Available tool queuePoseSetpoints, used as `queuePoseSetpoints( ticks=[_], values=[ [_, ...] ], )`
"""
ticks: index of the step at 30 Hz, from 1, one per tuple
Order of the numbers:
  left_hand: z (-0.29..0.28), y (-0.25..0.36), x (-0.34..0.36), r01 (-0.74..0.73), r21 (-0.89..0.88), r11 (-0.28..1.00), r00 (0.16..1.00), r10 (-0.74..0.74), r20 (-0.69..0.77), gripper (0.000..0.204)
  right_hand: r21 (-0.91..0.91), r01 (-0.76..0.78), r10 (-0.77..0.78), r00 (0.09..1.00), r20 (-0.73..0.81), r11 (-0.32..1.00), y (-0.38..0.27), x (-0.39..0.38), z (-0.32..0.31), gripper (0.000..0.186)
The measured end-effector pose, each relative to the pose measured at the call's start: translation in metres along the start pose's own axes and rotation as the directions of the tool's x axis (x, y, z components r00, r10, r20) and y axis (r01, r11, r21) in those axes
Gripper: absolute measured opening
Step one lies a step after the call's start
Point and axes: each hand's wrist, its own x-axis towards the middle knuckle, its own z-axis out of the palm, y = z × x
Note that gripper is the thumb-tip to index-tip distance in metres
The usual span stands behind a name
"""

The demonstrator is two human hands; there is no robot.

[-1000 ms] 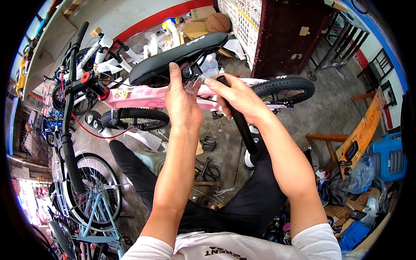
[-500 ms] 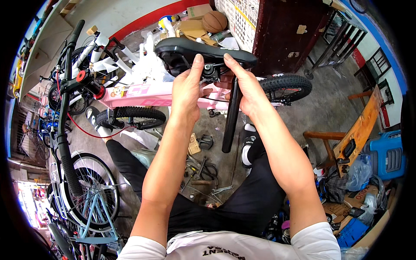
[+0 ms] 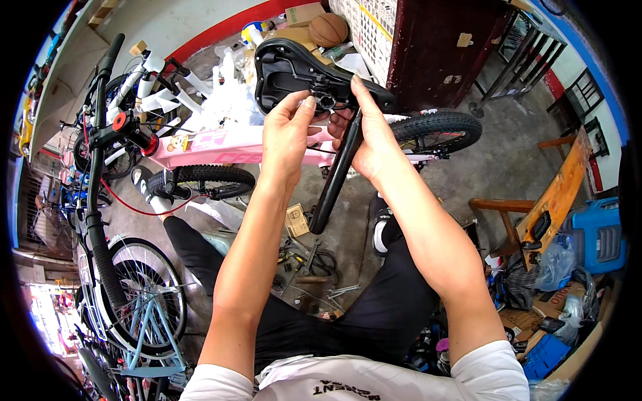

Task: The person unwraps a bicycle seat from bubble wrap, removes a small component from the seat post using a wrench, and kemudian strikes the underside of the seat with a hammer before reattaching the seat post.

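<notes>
A black bicycle saddle (image 3: 284, 70) is tipped so that its underside with rails shows. Joined to it is a black seatpost (image 3: 332, 190), slanting down toward me. My right hand (image 3: 370, 137) grips the post's top, its thumb up against the saddle. Beside the round saddle clamp (image 3: 324, 101) is my left hand (image 3: 286, 137), thumb and fingers pinched together; whatever lies between them is too small to make out. Behind both hands is a pink bicycle frame (image 3: 234, 145) with a black handlebar (image 3: 97, 167) on the left.
Wrenches (image 3: 344, 291), a hammer (image 3: 311, 279) and a small cardboard box (image 3: 297, 220) lie on the floor between my legs. A light-blue bicycle (image 3: 144, 321) stands at lower left. To the right are a wooden bench (image 3: 552, 194) and a blue plastic case (image 3: 598, 234).
The saddle has tilted, bringing its underside into view, and the seatpost's lower end has swung left. My left hand has let go of the saddle's edge and now pinches near the clamp.
</notes>
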Motion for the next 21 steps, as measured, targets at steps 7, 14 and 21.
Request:
queuePoseSetpoints(
  ticks=[7, 14, 21],
  values=[
    [-0.006, 0.003, 0.002, -0.081, 0.078, 0.994, 0.996, 0.078, 0.045, 0.026, 0.037, -0.076, 0.075, 0.997, 0.013, 0.996, 0.004, 0.003, 0.003, 0.058],
    [-0.009, -0.001, -0.001, -0.201, 0.327, 0.923, 0.976, 0.219, -0.019, 0.023, 0.052, 0.022, -0.021, 1.0, -0.014, 0.998, 0.008, 0.0, 0.006, 0.054],
    [-0.012, -0.004, -0.013, -0.414, 0.678, 0.607, 0.84, 0.542, 0.028, 0.02, 0.111, 0.091, -0.079, 0.991, -0.108, 0.99, 0.012, 0.01, 0.006, 0.052]
  ],
)
